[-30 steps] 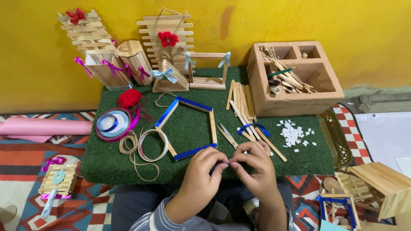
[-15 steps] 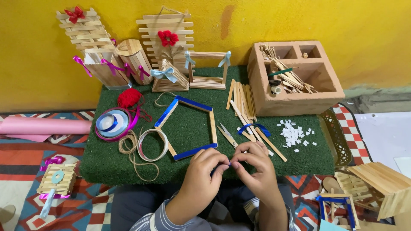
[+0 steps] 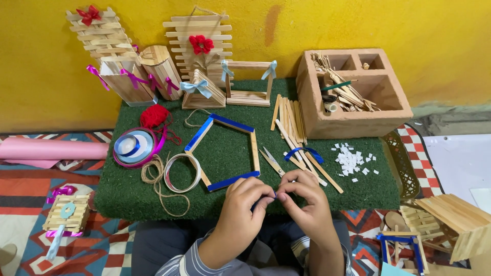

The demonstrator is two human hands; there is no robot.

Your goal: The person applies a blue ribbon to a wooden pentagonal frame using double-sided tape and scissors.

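Head view: left hand (image 3: 244, 202) and right hand (image 3: 305, 199) meet at the near edge of the green mat (image 3: 225, 151), fingertips pressed together on a small blue piece (image 3: 267, 196), mostly hidden between them; what it is, cannot tell. Both hands pinch it, thumbs and forefingers touching. Striped sleeve (image 3: 192, 263) at the bottom.

Just beyond the hands, a stick frame (image 3: 225, 153) with blue edges lies flat at mat centre. Small scissors (image 3: 271, 159) lie just right of it, near the right hand. Blue ribbon loop (image 3: 303, 152) sits on loose sticks (image 3: 294, 128) right of centre. White paper bits (image 3: 350, 159) scattered toward the right edge. Left of the frame: tape ring (image 3: 182, 173), twine (image 3: 156, 176) touching it, ribbon spool (image 3: 134, 146) near the left edge, red yarn (image 3: 154, 115) behind it.

Far edge, by the yellow wall (image 3: 286, 30): small stick frame with light-blue bows (image 3: 249, 82), a stick wedge with bow (image 3: 202, 89), stick holders with pink ribbon (image 3: 140, 71), two slat panels with red flowers (image 3: 197, 38). Far right corner: brown box (image 3: 353, 120) with compartments, sticks inside.

Off the mat: pink roll (image 3: 51, 151) left, small stick piece (image 3: 66, 214) on the rug near left, stick houses (image 3: 450, 225) near right.
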